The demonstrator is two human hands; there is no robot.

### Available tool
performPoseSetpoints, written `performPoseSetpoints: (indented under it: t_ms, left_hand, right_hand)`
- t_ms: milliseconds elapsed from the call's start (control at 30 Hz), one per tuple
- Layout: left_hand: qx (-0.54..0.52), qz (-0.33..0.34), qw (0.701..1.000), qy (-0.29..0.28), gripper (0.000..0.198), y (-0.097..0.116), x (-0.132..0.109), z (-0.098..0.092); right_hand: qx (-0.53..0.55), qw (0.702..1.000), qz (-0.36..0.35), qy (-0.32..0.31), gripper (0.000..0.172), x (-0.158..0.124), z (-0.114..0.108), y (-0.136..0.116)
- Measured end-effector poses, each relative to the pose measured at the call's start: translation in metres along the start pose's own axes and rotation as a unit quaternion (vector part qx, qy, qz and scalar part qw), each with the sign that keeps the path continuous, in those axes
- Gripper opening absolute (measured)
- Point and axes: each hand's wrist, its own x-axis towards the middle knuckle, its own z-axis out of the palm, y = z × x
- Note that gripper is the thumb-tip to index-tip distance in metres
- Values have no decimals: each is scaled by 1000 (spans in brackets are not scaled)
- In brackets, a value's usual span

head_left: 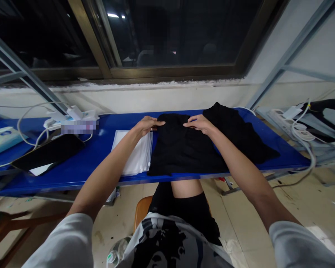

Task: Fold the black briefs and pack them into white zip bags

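Observation:
A piece of folded black clothing (181, 149) lies on the blue table in front of me, reaching its front edge. At its far left corner my left hand (147, 125) grips the fabric, thumb on top and the other fingers curled near the edge. Across from it, my right hand (199, 123) pinches the cloth near its far right part, fingertips close together. What kind of garment it is does not show. A second heap of black clothing (237, 132) lies to the right, partly behind my right forearm. Left of the garment sits a stack of clear zip bags (138, 158), partly under my left forearm.
A dark phone or tablet-like slab (48, 154) and a white power strip with plugs and cables (57, 121) are on the left of the blue table (100, 156). A tissue pack (5, 139) lies farther left. Grey metal posts (293, 44) frame both sides. A clear bottle (118, 251) stands below.

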Motion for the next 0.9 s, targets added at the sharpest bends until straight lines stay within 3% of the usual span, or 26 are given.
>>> performPoseSetpoints:
  t_ms: [233,433,533,633,700,800,900]
  left_hand:
    - [10,24,1000,-12,21,-2,1,-2]
    - [19,23,998,-62,30,-7,2,-2]
    - [16,82,995,-53,26,-7,3,0]
    - [11,179,983,-38,8,-3,3,-2]
    - [27,240,970,-41,11,1,3,-6]
    - [90,294,948,-80,19,5,2,-13]
    - [171,306,926,-144,26,8,0,-24]
  right_hand:
    - [0,1000,-14,3,42,3,-1,3]
    - [16,999,-46,-16,49,4,-3,6]
    - [40,995,-93,-22,47,3,-3,5]
    - [74,983,-164,-28,48,4,-6,2]
    - [83,974,-206,-38,47,5,-8,3]
    - [57,966,-247,-52,32,8,-7,7]
    - [1,959,-275,-70,15,10,-5,11]
